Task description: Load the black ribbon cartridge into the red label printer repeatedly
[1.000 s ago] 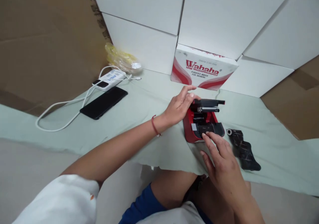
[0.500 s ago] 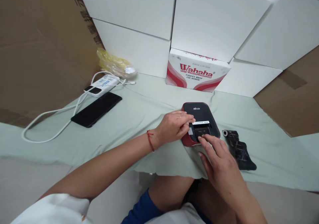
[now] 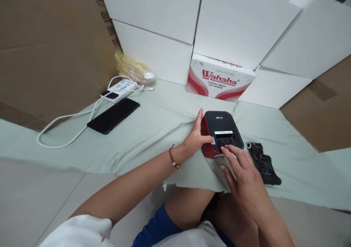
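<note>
A portable label printer [image 3: 222, 122] with a black top and red sides lies on the cloth in front of me. A short black strip [image 3: 223, 141] lies over the slot in its top. My left hand [image 3: 193, 139] cups the printer's left front corner, thumb on the top edge by a small pale tab [image 3: 213, 141], index finger pointing up along the side. Fingertips of my right hand [image 3: 244, 170] rest on the strip's near end, with the thumb held apart below. Beside the printer on the right lies a partly unrolled black roll [image 3: 256, 150] with faint marks.
Pale green cloth [image 3: 164, 130] covers the surface. On the left are a black phone [image 3: 113, 116], a white power bank [image 3: 120, 89] with a white cable [image 3: 63, 118], and a yellow plastic bag [image 3: 131, 66]. A Wahaha box [image 3: 219, 78] stands behind, before white boxes [image 3: 153, 45]; cardboard flanks both sides.
My left hand has moved from the printer's top to its left front corner, and its fingers have spread. The right fingertips stay on the black strip. The view has shifted slightly.
</note>
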{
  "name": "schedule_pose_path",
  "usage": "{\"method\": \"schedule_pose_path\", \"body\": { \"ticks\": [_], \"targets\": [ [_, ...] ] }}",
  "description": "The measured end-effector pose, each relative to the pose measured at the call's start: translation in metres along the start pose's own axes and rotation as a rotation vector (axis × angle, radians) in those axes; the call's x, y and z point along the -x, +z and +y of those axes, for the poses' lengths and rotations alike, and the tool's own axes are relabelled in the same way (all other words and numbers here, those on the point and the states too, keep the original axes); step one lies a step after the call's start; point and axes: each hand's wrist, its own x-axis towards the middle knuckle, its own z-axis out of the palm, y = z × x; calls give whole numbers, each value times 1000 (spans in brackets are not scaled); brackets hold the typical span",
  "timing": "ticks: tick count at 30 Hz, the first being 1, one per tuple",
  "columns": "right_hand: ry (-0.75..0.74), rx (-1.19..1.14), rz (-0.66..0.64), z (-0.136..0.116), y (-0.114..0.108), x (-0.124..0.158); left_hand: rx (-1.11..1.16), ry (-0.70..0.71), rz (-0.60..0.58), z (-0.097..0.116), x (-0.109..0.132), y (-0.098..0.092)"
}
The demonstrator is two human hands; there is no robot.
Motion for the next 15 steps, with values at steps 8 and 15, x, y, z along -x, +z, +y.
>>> {"method": "schedule_pose_path", "body": {
  "ticks": [8,15],
  "targets": [
    [23,-5,7,-3,0,-6,-49,63,3,-3,6,-1],
    [60,-167,-39,15,-21,-35,-215,22,147,4,7,-23]
  ]
}}
